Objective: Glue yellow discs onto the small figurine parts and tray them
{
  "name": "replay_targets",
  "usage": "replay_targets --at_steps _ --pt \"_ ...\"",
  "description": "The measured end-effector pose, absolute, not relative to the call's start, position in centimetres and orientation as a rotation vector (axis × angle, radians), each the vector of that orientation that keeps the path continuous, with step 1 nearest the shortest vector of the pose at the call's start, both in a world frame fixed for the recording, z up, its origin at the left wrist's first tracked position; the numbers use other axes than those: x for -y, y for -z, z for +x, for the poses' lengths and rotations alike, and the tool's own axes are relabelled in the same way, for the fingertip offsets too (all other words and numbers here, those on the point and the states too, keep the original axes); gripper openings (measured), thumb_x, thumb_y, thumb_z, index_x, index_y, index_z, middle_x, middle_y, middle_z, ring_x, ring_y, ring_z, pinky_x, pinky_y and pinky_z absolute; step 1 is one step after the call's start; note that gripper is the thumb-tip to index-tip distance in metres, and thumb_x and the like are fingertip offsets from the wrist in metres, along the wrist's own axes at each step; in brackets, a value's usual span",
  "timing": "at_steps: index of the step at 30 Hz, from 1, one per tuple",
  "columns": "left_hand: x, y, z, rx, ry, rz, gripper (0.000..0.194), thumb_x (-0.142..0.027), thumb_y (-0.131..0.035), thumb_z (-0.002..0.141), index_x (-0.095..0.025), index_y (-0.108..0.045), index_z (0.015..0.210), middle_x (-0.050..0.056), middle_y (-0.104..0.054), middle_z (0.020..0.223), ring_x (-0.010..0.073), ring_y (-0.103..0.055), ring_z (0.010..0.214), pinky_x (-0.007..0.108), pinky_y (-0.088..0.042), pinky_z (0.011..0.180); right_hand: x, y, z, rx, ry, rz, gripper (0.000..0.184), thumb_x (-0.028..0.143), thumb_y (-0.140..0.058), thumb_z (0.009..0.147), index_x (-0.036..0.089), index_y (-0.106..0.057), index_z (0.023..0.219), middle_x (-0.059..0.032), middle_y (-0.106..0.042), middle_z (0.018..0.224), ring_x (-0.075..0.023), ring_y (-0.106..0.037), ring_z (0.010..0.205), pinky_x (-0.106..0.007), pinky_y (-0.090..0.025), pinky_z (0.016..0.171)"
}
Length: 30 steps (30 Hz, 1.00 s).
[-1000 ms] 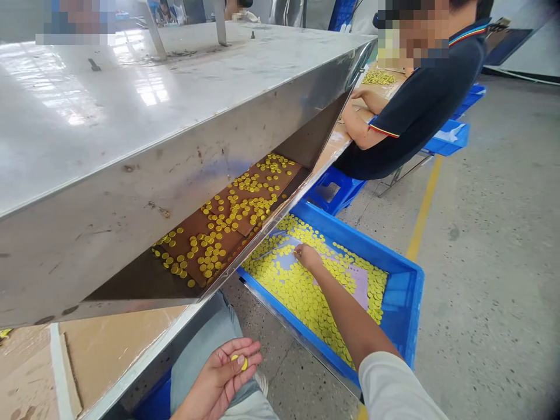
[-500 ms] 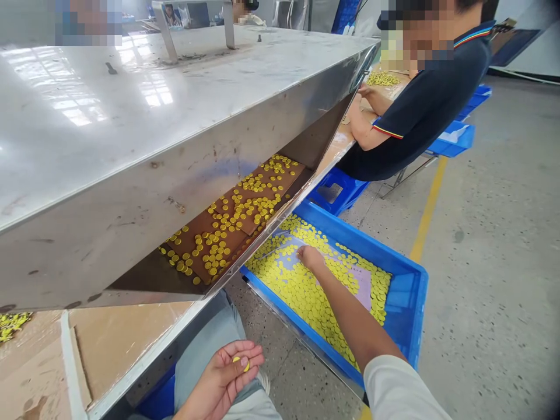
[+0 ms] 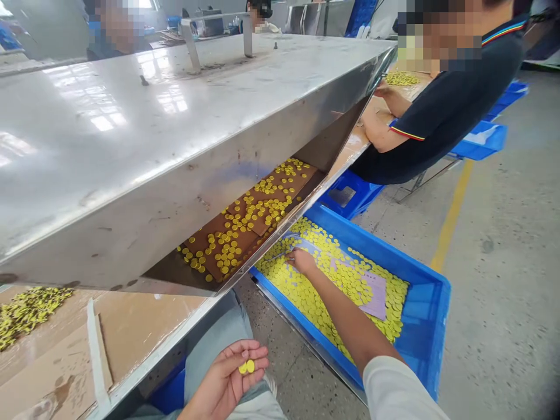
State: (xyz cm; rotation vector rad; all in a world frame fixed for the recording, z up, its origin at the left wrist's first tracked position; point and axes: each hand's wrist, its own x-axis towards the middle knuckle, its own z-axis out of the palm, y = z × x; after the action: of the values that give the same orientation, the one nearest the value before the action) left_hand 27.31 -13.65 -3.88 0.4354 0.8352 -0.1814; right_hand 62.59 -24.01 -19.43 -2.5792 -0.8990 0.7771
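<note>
My left hand [image 3: 231, 376] rests palm up over my lap at the bottom of the view, fingers curled a little, cradling two small yellow discs [image 3: 247, 367]. My right hand [image 3: 301, 261] reaches far down into a blue plastic crate [image 3: 431, 326] on the floor, fingertips pressed down among the layer of yellow discs [image 3: 345, 274] that fills it. What the right fingers grip, if anything, is hidden. A pale purple sheet [image 3: 375, 287] shows under the discs.
A long steel hood [image 3: 175, 128] covers a brown cardboard tray [image 3: 256, 224] scattered with yellow discs. More discs lie in a heap [image 3: 26, 309] on the cardboard-topped table at left. Another person in a dark shirt [image 3: 450, 111] sits at right, near other blue crates [image 3: 481, 140].
The view has swung left and up a little, bringing the disc heap on the table into sight. My right hand slid slightly left in the crate. Two discs now show in my left palm.
</note>
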Motion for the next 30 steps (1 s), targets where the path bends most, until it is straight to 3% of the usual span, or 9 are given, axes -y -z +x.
replay_targets --at_steps 18,23,27,30 --pt "13.4 4.4 26.9 -0.738 0.154 0.426 0.017 -0.011 -0.067 0.083 -0.007 -0.071 0.1 0.019 -0.073 0.109 0.0233 -0.073 0.092 0.033 -0.053 0.086 26.5 18.4 60.8 0.176 -0.869 -2.004 0.03 0.035 -0.06 0.095 0.017 -0.06 0.119 -0.008 -0.063 0.118 -0.0204 -0.065 0.098 -0.04 -0.057 0.083" --pt "12.9 3.6 27.4 -0.72 0.097 0.406 0.022 -0.017 -0.062 0.088 -0.005 -0.07 0.105 0.021 -0.072 0.114 0.0244 -0.072 0.096 0.035 -0.052 0.09 26.9 14.9 58.1 0.119 -0.864 -1.812 0.027 0.036 -0.062 0.094 0.014 -0.063 0.109 -0.0055 -0.067 0.101 -0.0158 -0.067 0.082 -0.034 -0.058 0.073" --pt "12.4 2.2 28.4 -0.656 0.01 0.303 0.033 -0.021 -0.054 0.091 -0.001 -0.066 0.114 0.024 -0.065 0.128 0.0304 -0.064 0.116 0.04 -0.044 0.104 28.3 10.0 52.9 0.138 -0.83 -1.684 0.042 0.048 -0.08 0.074 0.014 -0.072 0.098 -0.0041 -0.072 0.081 -0.0139 -0.064 0.063 -0.029 -0.056 0.064" --pt "12.3 1.1 29.0 -0.611 -0.029 0.282 0.039 -0.018 -0.053 0.087 -0.001 -0.063 0.121 0.023 -0.061 0.134 0.0328 -0.056 0.127 0.043 -0.037 0.111 29.2 5.9 47.7 0.19 -0.837 -1.621 0.044 0.051 -0.08 0.071 0.017 -0.076 0.1 -0.0042 -0.073 0.074 -0.0158 -0.065 0.063 -0.029 -0.057 0.063"
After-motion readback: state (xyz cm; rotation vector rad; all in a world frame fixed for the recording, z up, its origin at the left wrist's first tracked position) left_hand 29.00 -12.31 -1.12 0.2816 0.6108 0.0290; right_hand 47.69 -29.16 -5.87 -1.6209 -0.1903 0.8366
